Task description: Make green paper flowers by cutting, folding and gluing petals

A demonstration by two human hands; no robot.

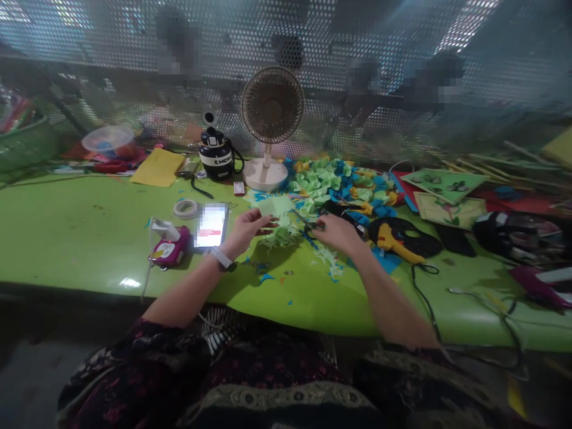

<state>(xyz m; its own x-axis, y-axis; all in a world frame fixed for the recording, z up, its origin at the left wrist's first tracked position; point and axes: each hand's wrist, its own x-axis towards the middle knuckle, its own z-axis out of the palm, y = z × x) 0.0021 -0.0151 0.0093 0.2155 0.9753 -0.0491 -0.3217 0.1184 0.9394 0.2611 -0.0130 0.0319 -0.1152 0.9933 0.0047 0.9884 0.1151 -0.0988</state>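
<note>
A light green piece of paper is pinched between the thumb and fingers of my left hand, over the table. My right hand is closed round the handles of a pair of scissors, whose blades point up and left toward the paper. Below and between both hands lies a heap of pale green paper cuttings, with more green scraps trailing to the right. Behind them is a pile of cut green, blue and yellow paper pieces.
A desk fan and a dark jug stand at the back. Left are a lit phone, a tape roll and a purple power block. A yellow glue gun with a cord lies right, near painted cards.
</note>
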